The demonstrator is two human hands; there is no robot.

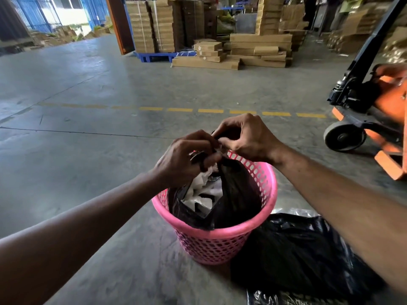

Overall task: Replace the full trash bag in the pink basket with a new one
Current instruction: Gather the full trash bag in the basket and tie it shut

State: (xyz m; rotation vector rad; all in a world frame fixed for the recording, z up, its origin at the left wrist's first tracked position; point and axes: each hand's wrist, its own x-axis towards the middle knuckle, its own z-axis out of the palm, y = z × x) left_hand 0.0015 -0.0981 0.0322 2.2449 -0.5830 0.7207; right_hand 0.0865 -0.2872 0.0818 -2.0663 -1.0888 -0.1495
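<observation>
A spare black bag [297, 256] is lying on the floor [88, 150] beside the pink basket [220, 241]. Above it, the left hand [185, 159] and right hand [246, 137] are pinching the full bag's [237, 194] gathered top.

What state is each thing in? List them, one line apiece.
pink basket: upright on the floor, bag still inside.
full trash bag: in the basket, top gathered up, side still gaping, white paper showing.
left hand: fingers pinched on the bag's top.
right hand: fingers pinched on the bag's top.
black bag on the floor: lying crumpled beside the basket.
pallet jack: parked, handle raised.
</observation>
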